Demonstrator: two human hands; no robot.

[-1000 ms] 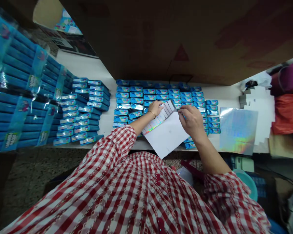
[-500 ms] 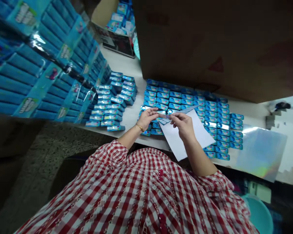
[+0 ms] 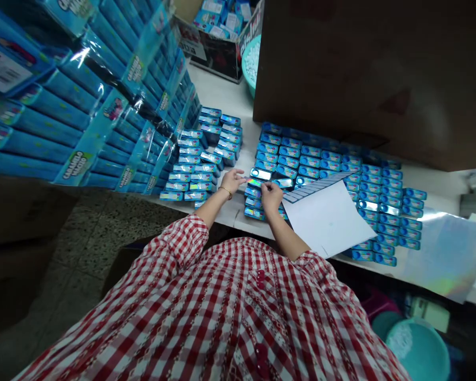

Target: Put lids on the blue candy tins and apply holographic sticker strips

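The right hand (image 3: 272,197) pinches a shiny blue tin (image 3: 254,183); the open left hand (image 3: 232,181) rests just beside the rows on the counter (image 3: 222,90).

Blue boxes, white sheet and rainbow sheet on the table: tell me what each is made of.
The small blue boxes look like printed metal tins, though hard plastic is possible; their tops have a glossy, mirror-bright shine. The white sheet looks like matte paper, with no sheen. The rainbow sheet looks like holographic foil or film, given its silvery, rainbow gleam.
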